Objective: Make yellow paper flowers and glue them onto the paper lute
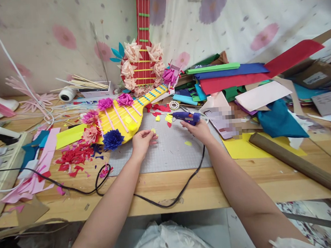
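My right hand (197, 130) is wrapped round a blue glue gun (190, 117), its nozzle pointing left over the grey cutting mat (173, 153). Between the fingertips of my left hand (144, 141) is a small yellow paper petal (154, 131). Just left of that hand lies a yellow paper lute (115, 120) with pink strips and several paper flowers, among them a dark blue flower (113, 139). Loose yellow petals rest near the nozzle, and another yellow petal (188, 143) lies on the mat below the gun. Red paper scraps (161, 108) are scattered behind.
A red paper lute (143, 23) stands against the curtain. Folded coloured paper (233, 77) piles up at the back right, near a phone (220, 124) and a brown roll (298, 163). The gun's black cord (171, 205) loops across the front edge. A power strip (7, 169) sits left.
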### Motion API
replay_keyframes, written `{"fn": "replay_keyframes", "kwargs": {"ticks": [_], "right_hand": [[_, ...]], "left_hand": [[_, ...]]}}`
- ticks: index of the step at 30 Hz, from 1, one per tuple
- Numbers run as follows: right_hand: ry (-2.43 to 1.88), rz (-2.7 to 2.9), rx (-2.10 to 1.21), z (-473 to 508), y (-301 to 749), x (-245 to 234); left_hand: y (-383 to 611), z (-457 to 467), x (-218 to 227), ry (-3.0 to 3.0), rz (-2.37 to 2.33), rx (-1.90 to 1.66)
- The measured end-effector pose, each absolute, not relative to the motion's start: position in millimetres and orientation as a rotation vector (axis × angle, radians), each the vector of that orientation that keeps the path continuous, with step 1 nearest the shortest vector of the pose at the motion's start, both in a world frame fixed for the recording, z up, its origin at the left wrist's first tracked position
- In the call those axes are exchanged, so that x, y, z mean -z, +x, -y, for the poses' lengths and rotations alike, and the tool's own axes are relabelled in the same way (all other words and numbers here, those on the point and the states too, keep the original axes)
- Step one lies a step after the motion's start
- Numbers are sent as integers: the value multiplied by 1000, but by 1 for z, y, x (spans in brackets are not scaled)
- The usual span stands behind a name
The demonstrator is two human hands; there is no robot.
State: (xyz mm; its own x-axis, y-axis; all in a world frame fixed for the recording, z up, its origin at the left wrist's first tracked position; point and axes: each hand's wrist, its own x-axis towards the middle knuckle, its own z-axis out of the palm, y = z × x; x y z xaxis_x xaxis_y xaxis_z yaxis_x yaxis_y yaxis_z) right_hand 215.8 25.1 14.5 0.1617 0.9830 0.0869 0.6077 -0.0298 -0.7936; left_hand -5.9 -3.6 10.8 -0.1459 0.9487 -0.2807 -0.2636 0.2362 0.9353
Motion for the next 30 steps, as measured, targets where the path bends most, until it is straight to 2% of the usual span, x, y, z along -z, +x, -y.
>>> {"fn": "replay_keyframes", "kwargs": {"ticks": [7, 12, 16, 19, 23, 26, 30], "right_hand": [[-1933, 1510, -419, -41, 220, -8], [-1968, 1625, -372, -39, 217, -11], [-1896, 1789, -198, -29, 230, -20], [-2038, 1802, -96, -17, 241, -36], [-2045, 1986, -593, -3, 233, -58], [-1630, 1984, -960, 1, 200, -56], [-1230, 1571, -1211, -2, 151, -30]], "left_hand": [[-6, 4, -9, 712, -1248, -1291], [-6, 5, -11, 717, -1239, -1291], [-6, 6, -13, 748, -1235, -1266], [-7, 7, -14, 746, -1227, -1281], [-7, 9, -18, 708, -1172, -1285], [-5, 12, -22, 665, -1110, -1234], [-4, 14, -26, 639, -1080, -1242]]}}
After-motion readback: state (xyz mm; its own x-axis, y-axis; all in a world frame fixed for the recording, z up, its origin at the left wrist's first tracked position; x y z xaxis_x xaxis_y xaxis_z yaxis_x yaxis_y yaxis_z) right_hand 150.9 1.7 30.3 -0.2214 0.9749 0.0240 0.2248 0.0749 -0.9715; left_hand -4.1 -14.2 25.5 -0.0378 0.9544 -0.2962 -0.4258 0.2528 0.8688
